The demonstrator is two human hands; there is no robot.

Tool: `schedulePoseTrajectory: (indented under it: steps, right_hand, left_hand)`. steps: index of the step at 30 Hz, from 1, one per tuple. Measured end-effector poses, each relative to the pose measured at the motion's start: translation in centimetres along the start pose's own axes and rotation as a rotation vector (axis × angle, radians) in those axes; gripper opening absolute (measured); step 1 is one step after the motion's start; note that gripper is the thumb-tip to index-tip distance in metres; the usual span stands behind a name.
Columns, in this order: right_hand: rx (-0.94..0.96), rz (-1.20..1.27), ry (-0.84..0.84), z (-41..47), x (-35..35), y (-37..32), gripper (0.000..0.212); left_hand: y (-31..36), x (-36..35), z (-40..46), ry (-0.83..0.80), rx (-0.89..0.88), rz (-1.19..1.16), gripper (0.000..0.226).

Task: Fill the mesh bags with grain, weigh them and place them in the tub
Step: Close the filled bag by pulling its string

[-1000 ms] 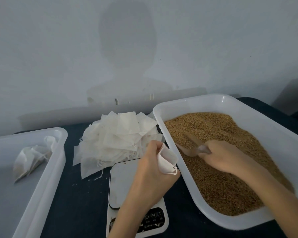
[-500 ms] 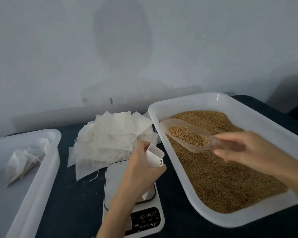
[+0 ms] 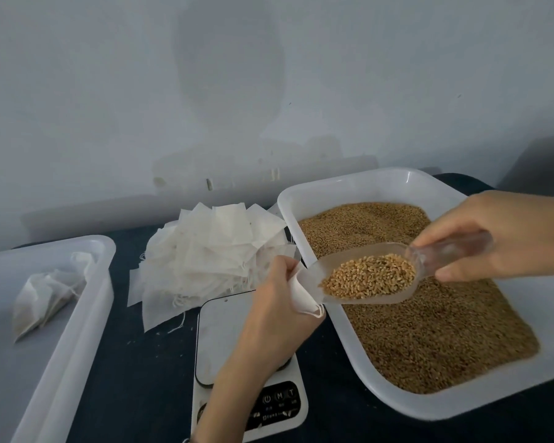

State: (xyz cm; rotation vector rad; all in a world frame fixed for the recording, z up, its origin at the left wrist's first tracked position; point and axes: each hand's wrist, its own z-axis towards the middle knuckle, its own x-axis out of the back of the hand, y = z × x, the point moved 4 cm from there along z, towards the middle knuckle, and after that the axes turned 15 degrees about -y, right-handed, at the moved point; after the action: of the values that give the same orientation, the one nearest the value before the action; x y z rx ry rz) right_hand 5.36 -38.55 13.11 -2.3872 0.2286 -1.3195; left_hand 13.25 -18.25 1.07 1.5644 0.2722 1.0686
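My left hand (image 3: 274, 311) grips a white mesh bag (image 3: 303, 295) with its mouth held open, above the scale (image 3: 224, 334). A clear plastic scoop (image 3: 365, 276) loaded with grain is pinched by its handle in my right hand (image 3: 493, 235). The scoop's front lip touches the bag's mouth. Under the scoop stands a white tray of grain (image 3: 429, 314). The white tub (image 3: 61, 314) at the left holds filled bags (image 3: 45, 295).
A heap of empty mesh bags (image 3: 211, 260) lies behind the scale on the dark tabletop (image 3: 141, 362). A pale wall rises right behind the table. The scale's buttons (image 3: 279, 398) face me at the front.
My right hand lifted the scoop out of the grain, loaded, and carried it left and toward me to the bag's mouth. My left hand kept the bag open above the scale.
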Motion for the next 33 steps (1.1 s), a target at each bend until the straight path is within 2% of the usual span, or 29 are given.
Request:
schedulePoseTrajectory:
  steps: [6,11,21,33]
  right_hand:
    - [-0.019,-0.143,-0.047,1.0,1.0,-1.4,0.021]
    - [-0.074,-0.264,-0.087,1.7,2.0,-2.7,0.018]
    - [-0.125,-0.322,-0.117,2.8,2.7,-4.1,0.019]
    - [-0.132,-0.275,-0.093,2.5,2.5,-4.0,0.018]
  left_hand:
    - [-0.3,-0.4,-0.4,0.015,0.009,-0.032,0.042]
    - [-0.5,-0.6,-0.5,0.005,0.032,-0.029,0.043]
    - [-0.7,-0.6,-0.9,-0.013,0.047,-0.047,0.044]
    - [-1.2,-0.7,-1.0,0.005,0.060,-0.157,0.033]
